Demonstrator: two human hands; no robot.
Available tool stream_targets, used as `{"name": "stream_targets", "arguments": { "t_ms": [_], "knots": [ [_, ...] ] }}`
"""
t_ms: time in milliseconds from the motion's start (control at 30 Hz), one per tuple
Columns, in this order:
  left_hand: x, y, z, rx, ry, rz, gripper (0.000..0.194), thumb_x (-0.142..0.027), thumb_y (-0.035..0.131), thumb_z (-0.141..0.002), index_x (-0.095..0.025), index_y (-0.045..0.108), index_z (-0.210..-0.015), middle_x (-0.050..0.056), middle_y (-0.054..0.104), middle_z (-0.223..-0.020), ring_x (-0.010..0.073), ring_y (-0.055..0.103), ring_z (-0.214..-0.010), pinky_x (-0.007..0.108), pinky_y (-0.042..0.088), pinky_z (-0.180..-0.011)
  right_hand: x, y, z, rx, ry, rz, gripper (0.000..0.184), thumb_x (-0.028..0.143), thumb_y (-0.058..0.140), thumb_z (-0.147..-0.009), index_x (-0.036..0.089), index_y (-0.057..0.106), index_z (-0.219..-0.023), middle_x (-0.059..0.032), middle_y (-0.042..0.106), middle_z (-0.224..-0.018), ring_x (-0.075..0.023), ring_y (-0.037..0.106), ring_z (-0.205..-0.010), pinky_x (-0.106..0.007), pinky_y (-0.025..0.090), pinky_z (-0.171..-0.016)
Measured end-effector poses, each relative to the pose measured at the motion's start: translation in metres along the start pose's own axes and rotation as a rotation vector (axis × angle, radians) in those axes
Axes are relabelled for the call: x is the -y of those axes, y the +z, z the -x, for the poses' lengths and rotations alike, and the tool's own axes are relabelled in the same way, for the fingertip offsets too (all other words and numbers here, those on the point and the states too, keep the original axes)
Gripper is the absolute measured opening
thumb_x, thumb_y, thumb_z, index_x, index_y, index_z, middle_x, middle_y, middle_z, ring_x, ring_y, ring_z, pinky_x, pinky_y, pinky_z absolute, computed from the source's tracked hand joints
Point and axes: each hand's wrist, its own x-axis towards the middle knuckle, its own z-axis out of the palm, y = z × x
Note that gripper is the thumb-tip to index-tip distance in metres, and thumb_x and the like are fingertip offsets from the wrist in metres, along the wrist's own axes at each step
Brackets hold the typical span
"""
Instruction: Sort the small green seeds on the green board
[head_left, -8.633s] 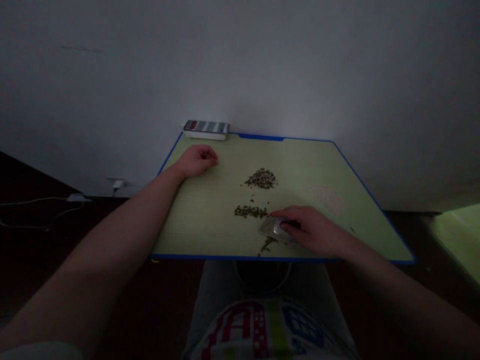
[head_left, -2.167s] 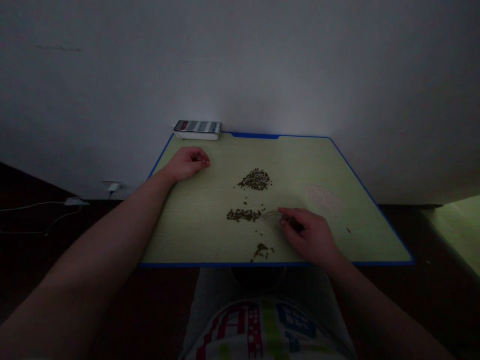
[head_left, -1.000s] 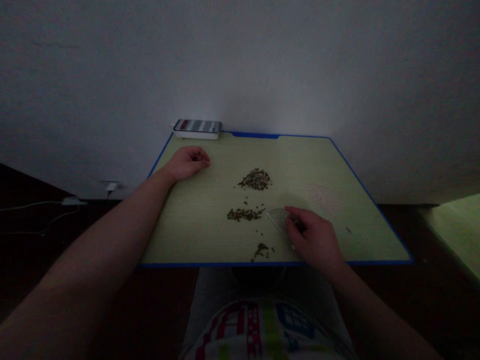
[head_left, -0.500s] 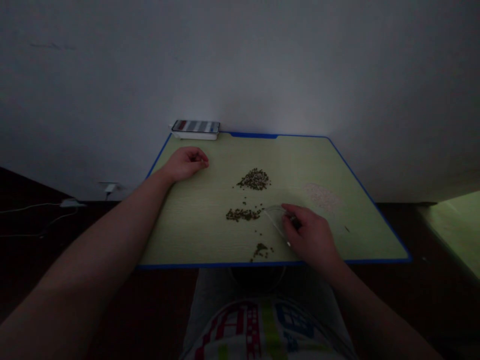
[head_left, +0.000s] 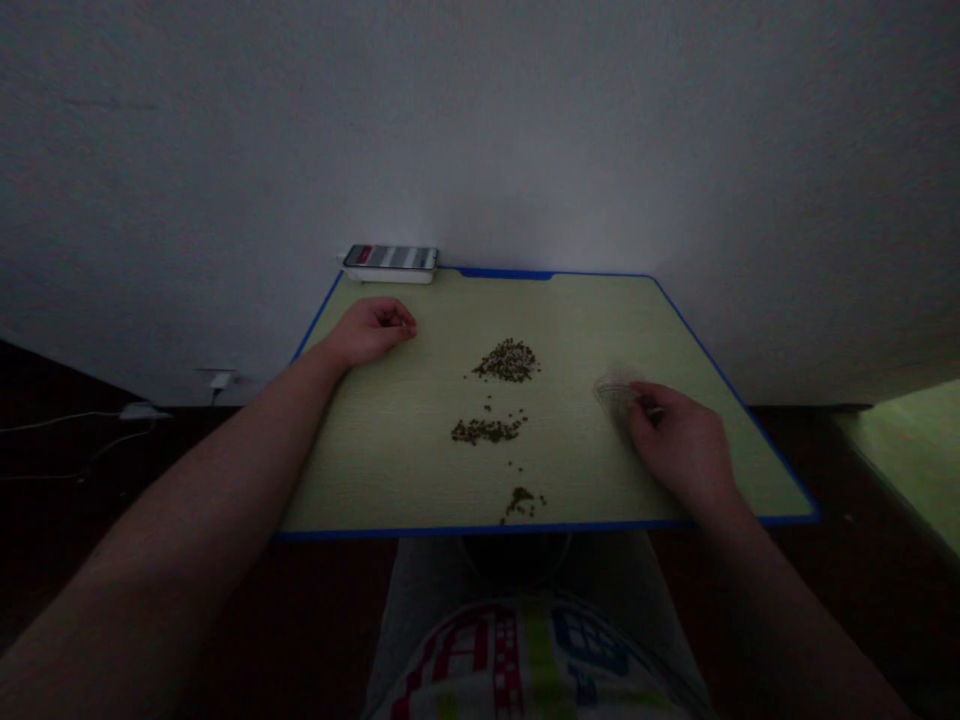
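Note:
My right hand point(head_left: 682, 440) pinches a clear plastic piece point(head_left: 616, 392) with a curved edge, seen faintly over the right side of the table. Pale small grains lie about there, mostly hidden by the piece and the hand. My left hand point(head_left: 375, 330) rests on the left of the table, fingers loosely curled in, with nothing visible in it. Between the hands lies a heap of small dark green-brown beans or seeds point(head_left: 510, 362). Nearer me are a flatter strip of the same seeds point(head_left: 486, 431) and a small scatter point(head_left: 521, 500) by the front edge.
The light green table point(head_left: 420, 480) has a blue rim. A phone point(head_left: 391, 257) lies on a white box point(head_left: 390, 274) at the back left corner. Behind stands a grey wall point(head_left: 525, 130). A plug point(head_left: 220, 381) and white cables are at the lower left.
My right hand has moved right and slightly away from me with the clear plastic piece, from beside the seed strip to over the pale grains. My left hand stays in place.

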Motion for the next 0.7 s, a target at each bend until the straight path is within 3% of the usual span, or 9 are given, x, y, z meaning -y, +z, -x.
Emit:
{"name": "stream_targets", "arguments": {
  "t_ms": [167,400,700],
  "knots": [
    [0.001,0.0,-0.001,0.009,0.008,0.016,0.018,-0.03,0.072,-0.064,-0.017,0.065,-0.074,-0.005,0.047,-0.051,0.0079,0.041,-0.045,0.023,0.029,-0.046,0.004,0.0,-0.004,0.028,-0.078,-0.068,0.039,0.033,0.054,-0.087,0.014,0.073,-0.115,-0.0133,0.078,-0.092,-0.0279,0.073,-0.076,-0.041,0.056,-0.074],
    [-0.001,-0.001,0.0,-0.003,-0.018,-0.018,0.018,-0.029,0.072,-0.065,-0.016,0.066,-0.076,-0.005,0.047,-0.053,0.008,0.041,-0.048,0.023,0.031,-0.049,0.037,0.014,-0.004,0.267,-0.243,-0.178,0.035,0.025,0.054,-0.09,0.018,0.071,-0.119,-0.0092,0.078,-0.092,-0.0227,0.072,-0.074,-0.036,0.057,-0.073],
    [0.004,0.0,-0.001,-0.002,-0.018,0.004,0.022,-0.033,0.074,-0.063,-0.016,0.066,-0.076,-0.004,0.048,-0.053,0.0092,0.042,-0.049,0.024,0.03,-0.049,0.058,0.024,-0.019,0.361,-0.419,-0.161,0.036,0.018,0.049,-0.094,0.018,0.069,-0.124,-0.0122,0.074,-0.116,-0.0257,0.07,-0.103,-0.041,0.054,-0.091]
  ]
}}
